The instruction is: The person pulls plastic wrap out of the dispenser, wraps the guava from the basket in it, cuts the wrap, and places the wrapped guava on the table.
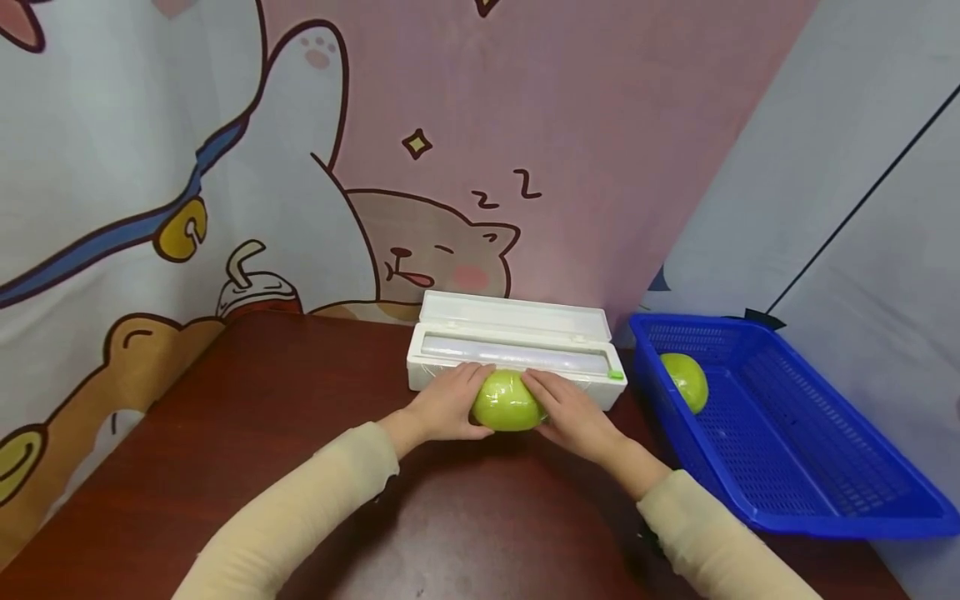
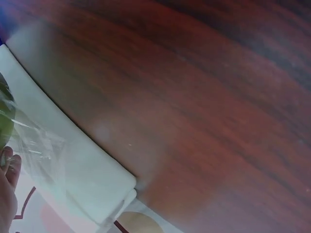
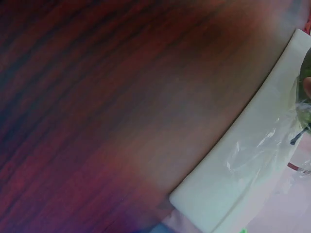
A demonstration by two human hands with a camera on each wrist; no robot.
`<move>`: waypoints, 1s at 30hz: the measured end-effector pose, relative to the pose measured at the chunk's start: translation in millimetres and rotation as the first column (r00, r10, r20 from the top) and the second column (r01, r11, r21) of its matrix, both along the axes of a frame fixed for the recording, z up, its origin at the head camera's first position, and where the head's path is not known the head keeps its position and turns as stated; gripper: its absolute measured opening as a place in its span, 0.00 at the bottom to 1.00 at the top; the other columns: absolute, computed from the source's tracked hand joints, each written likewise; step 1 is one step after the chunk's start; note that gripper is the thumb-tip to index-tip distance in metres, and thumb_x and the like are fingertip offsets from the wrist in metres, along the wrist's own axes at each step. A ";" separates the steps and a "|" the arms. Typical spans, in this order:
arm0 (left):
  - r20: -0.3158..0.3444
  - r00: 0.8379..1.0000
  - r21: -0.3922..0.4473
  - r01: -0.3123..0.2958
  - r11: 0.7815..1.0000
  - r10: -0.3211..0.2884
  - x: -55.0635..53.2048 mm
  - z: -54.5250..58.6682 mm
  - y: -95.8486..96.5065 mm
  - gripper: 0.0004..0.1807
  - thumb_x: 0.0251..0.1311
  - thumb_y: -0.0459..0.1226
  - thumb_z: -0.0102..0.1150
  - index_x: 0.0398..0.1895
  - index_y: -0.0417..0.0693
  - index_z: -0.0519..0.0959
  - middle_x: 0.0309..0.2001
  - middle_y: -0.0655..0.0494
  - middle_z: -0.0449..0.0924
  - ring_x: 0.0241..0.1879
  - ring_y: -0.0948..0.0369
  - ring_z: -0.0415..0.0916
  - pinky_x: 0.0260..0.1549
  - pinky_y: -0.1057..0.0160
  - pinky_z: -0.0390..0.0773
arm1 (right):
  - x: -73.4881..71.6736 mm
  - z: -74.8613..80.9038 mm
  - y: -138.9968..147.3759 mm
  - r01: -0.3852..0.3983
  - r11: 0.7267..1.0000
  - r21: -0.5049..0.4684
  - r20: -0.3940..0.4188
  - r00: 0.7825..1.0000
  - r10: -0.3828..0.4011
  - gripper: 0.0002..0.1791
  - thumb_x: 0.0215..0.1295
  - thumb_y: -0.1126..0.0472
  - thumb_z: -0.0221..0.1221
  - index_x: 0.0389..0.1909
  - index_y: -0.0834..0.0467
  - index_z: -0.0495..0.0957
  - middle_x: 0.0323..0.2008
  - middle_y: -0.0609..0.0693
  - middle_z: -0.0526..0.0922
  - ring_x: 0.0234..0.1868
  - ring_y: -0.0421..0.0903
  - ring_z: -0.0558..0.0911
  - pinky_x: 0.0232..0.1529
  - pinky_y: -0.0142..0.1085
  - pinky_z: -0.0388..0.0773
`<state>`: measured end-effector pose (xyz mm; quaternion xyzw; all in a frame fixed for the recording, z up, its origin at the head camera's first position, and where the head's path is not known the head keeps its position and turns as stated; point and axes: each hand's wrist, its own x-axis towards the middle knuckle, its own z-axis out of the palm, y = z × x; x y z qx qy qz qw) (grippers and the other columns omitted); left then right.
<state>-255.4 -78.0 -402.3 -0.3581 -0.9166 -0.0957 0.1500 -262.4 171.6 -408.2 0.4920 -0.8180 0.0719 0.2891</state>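
A round yellow-green fruit (image 1: pixel 508 402), shiny with clear film over it, is held between both hands just in front of a white cling film box (image 1: pixel 517 382). My left hand (image 1: pixel 447 407) grips its left side, fingers over the top and thumb low. On the opposite side, my right hand (image 1: pixel 576 417) holds it the same way. The box lid (image 1: pixel 517 318) stands raised, showing the film roll (image 1: pixel 517 353) inside. In the left wrist view, loose clear film (image 2: pixel 41 150) stretches between fruit and box; the right wrist view shows wrinkled film (image 3: pixel 255 148) too.
To the right stands a blue plastic basket (image 1: pixel 772 417) with another yellow-green fruit (image 1: pixel 686 382) against its left wall. A green slider (image 1: pixel 615 375) sits at the box's right end. Behind the dark wooden table (image 1: pixel 300 400) hangs a cartoon-print cloth (image 1: pixel 600 167).
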 end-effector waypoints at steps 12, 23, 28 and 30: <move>0.173 0.985 0.171 -0.001 0.985 -0.029 -3.9 0.5 -8.6 0.46 0.43 0.53 0.71 0.63 0.43 0.61 0.56 0.50 0.72 0.56 0.56 0.71 0.58 0.57 0.72 | 0.4 3.2 0.8 0.167 0.978 -0.126 0.357 0.928 -0.112 0.44 0.40 0.58 0.75 0.60 0.65 0.67 0.54 0.59 0.77 0.55 0.56 0.76 0.55 0.50 0.73; 0.103 0.995 0.163 -0.012 0.987 -0.005 -1.6 0.4 -5.2 0.47 0.42 0.54 0.71 0.64 0.42 0.64 0.55 0.49 0.67 0.54 0.57 0.68 0.55 0.59 0.73 | 1.6 3.8 2.3 0.224 0.967 -0.121 0.345 0.923 -0.171 0.43 0.36 0.54 0.76 0.55 0.65 0.71 0.51 0.59 0.79 0.54 0.57 0.76 0.56 0.52 0.72; 0.175 0.984 0.222 -0.024 0.975 -0.016 -1.9 4.5 -5.4 0.52 0.42 0.50 0.73 0.68 0.39 0.56 0.55 0.47 0.71 0.55 0.54 0.69 0.57 0.56 0.72 | -3.4 7.0 1.3 0.208 0.964 -0.167 0.288 0.945 -0.154 0.42 0.30 0.53 0.78 0.52 0.63 0.75 0.50 0.58 0.78 0.55 0.57 0.73 0.57 0.51 0.70; 0.216 0.976 0.265 -0.033 0.964 -0.027 -1.9 5.9 -5.7 0.51 0.42 0.48 0.73 0.66 0.39 0.58 0.55 0.46 0.72 0.55 0.53 0.69 0.57 0.55 0.71 | -3.8 8.8 0.9 0.210 0.961 -0.179 0.298 0.943 -0.150 0.41 0.30 0.53 0.78 0.51 0.63 0.76 0.48 0.57 0.79 0.53 0.55 0.73 0.55 0.50 0.71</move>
